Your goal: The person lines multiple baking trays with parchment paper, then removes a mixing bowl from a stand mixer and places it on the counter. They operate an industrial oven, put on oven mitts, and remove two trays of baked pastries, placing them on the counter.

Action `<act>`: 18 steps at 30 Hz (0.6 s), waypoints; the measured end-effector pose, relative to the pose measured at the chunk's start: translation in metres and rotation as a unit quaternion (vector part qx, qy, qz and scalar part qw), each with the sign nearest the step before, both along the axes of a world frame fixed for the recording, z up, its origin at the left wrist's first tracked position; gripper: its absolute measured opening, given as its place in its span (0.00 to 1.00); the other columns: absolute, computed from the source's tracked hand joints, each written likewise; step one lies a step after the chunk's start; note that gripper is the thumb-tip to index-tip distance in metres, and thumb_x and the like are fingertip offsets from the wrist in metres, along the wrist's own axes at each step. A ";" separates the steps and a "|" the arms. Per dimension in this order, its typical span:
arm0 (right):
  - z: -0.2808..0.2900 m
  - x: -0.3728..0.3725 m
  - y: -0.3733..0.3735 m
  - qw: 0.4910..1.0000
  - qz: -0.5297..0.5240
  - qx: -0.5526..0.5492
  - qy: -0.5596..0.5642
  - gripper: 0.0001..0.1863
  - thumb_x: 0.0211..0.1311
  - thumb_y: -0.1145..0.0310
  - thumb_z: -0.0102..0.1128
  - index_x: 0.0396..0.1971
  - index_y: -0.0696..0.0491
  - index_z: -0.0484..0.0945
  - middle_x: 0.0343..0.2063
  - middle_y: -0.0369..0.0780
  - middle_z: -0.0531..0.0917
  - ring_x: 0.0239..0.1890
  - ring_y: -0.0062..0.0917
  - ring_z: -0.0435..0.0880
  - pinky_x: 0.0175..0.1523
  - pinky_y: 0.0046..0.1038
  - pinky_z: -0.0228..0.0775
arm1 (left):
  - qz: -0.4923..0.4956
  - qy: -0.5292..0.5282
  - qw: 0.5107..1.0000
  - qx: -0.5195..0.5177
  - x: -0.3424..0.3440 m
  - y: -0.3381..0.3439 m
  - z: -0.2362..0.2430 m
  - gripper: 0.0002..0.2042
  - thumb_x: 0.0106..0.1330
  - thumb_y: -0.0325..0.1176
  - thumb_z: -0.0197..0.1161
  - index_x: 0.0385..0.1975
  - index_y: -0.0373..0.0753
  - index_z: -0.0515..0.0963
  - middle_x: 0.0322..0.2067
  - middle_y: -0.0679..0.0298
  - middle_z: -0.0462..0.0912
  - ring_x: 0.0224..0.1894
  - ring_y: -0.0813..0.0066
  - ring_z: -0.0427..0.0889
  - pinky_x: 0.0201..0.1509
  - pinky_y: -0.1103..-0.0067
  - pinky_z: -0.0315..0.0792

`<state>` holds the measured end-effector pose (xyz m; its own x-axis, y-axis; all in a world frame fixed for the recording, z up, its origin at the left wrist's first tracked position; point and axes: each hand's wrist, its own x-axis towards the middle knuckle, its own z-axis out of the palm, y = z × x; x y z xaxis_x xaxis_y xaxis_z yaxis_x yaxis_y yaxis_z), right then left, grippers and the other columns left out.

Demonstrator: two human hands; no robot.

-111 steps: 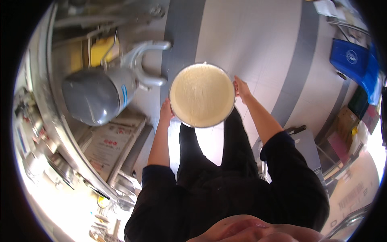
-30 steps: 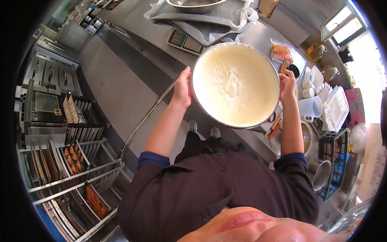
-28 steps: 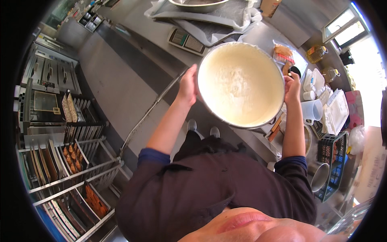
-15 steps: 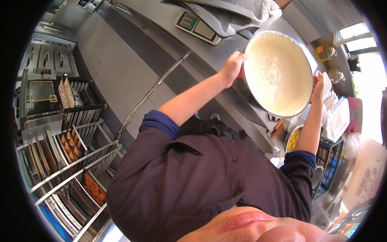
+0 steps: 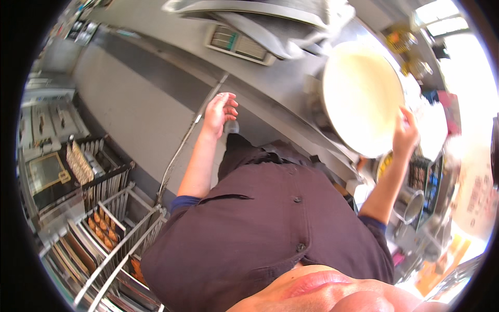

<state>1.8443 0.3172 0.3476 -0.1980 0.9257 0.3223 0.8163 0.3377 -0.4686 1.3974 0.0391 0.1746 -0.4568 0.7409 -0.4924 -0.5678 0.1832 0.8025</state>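
A large round bowl (image 5: 321,118) with pale cream-coloured batter (image 5: 364,99) in it tilts toward me over the steel worktop; I cannot tell whether its base rests there. My right hand (image 5: 405,135) grips its right rim, fingers closed around the edge. Away from the bowl, my left hand (image 5: 221,112) hangs in the air past the worktop's front edge. Its fingers are apart and slightly bent, holding nothing. The batter looks washed out by glare and motion blur.
A grater (image 5: 239,46) lies on the worktop (image 5: 293,80) beside grey metal trays (image 5: 249,8). Oil bottles (image 5: 400,40) stand at the far right, with a dark crate (image 5: 429,182) and metal pot (image 5: 409,204) nearer. To my left is a rack (image 5: 112,244) of trays holding baked goods (image 5: 103,229).
My left hand has let go of the bowl's left rim and swung left toward me. My right hand stays on the bowl. The view has shifted slightly.
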 end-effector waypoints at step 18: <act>-0.241 -0.037 -0.044 0.968 -0.179 -0.048 0.171 0.23 0.80 0.57 0.44 0.47 0.55 0.87 0.43 0.43 0.89 0.41 0.29 0.88 0.44 0.32 0.80 | 0.150 0.136 0.972 -0.115 -0.202 -0.130 0.016 0.12 0.77 0.34 0.57 0.53 0.36 0.78 0.37 0.62 0.82 0.28 0.77 0.81 0.30 0.78 0.77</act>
<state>1.8069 0.2733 0.1068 0.2447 0.9439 0.2217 0.6644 0.0033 -0.7474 1.1955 -0.0906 0.1902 -0.7719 0.4391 -0.4597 -0.3950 0.2355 0.8880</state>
